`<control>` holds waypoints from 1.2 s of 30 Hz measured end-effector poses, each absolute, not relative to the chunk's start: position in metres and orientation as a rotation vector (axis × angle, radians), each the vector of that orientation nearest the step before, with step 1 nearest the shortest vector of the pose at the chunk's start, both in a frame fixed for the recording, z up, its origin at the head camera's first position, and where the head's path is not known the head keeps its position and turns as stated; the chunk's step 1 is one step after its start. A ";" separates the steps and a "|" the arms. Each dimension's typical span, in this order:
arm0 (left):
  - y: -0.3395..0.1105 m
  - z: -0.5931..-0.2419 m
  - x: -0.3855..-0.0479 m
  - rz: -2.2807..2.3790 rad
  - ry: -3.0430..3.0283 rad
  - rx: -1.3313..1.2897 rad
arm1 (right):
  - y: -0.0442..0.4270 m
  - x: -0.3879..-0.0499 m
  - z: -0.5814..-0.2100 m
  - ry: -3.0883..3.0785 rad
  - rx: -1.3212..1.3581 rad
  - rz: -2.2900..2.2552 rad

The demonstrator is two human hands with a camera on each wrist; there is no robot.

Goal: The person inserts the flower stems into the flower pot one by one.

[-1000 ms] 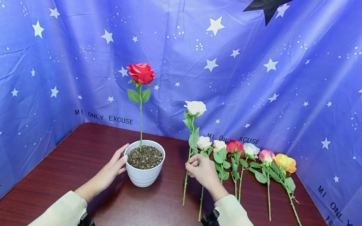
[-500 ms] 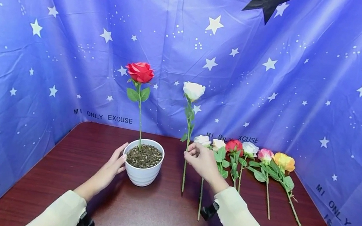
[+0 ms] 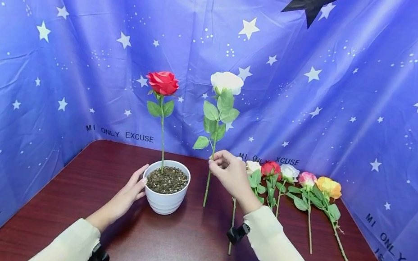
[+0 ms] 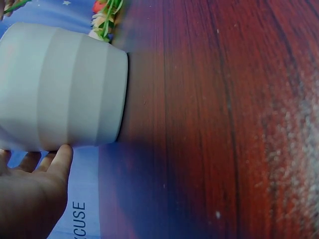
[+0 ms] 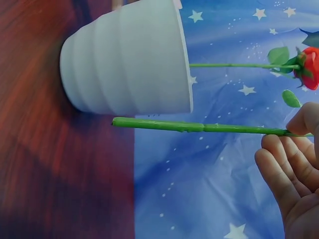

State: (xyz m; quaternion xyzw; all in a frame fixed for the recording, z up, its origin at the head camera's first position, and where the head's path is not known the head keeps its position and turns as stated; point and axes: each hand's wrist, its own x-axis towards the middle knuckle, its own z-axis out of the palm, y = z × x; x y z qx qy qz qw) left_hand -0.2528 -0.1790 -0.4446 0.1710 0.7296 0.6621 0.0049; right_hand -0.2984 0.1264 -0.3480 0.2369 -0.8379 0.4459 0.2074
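Observation:
A white ribbed pot of dark soil stands left of centre on the table, with a red rose upright in it. Against the pot's left side rest the relaxed fingers of my left hand; the left wrist view shows the fingertips touching its wall. Thumb and fingers of my right hand pinch the stem of a white rose, held upright to the right of the pot. In the right wrist view the stem's cut lower end is beside the pot, not touching the table.
Several roses lie in a row on the right of the brown table, among them a red one, a pink one and a yellow one. A blue star-patterned cloth surrounds the table's back and sides.
My right hand has lifted the white rose off the row and moved it up and left, closer to the pot. The left hand and the pot have stayed in place.

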 end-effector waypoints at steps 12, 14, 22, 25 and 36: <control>-0.176 -0.442 -0.251 2.059 2.310 0.532 | 0.112 -0.307 -0.326 -2.211 0.728 1.264; -0.176 -0.442 -0.252 2.057 2.310 0.535 | 0.109 -0.308 -0.320 -2.181 0.744 1.280; -0.177 -0.443 -0.255 2.072 2.293 0.561 | 0.099 -0.314 -0.308 -2.128 0.765 1.336; -0.178 -0.444 -0.255 2.074 2.293 0.560 | 0.093 -0.315 -0.307 -2.094 0.788 1.362; -0.179 -0.445 -0.254 2.082 2.287 0.554 | 0.069 -0.321 -0.312 -2.114 0.821 1.394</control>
